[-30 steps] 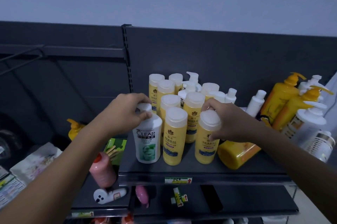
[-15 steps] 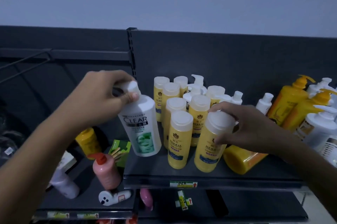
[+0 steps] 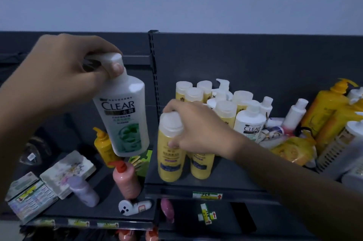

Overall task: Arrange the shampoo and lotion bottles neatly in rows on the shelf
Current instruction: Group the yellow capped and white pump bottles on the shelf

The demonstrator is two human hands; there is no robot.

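Under the left hand [image 3: 64, 76], whose fingers [image 3: 117, 68] pinch its cap, the white CLEAR shampoo bottle [image 3: 124, 119] hangs off the shelf [image 3: 216, 185], while the right hand [image 3: 198, 130] grips a yellow bottle [image 3: 170, 154]; next, I judge, comes placing it beside its twin.

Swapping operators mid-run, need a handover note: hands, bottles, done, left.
Left hand: grips the white CLEAR bottle by its cap, held in the air left of the shelf upright, tilted.
Right hand: closed on the front-left yellow bottle, which stands at the front of the shelf.
Done: yellow bottles stand in rough rows behind it; a second CLEAR bottle stands among them.
Left: place the held CLEAR bottle, square up the front row, stand up the fallen yellow bottle and sort the pump bottles on the right.
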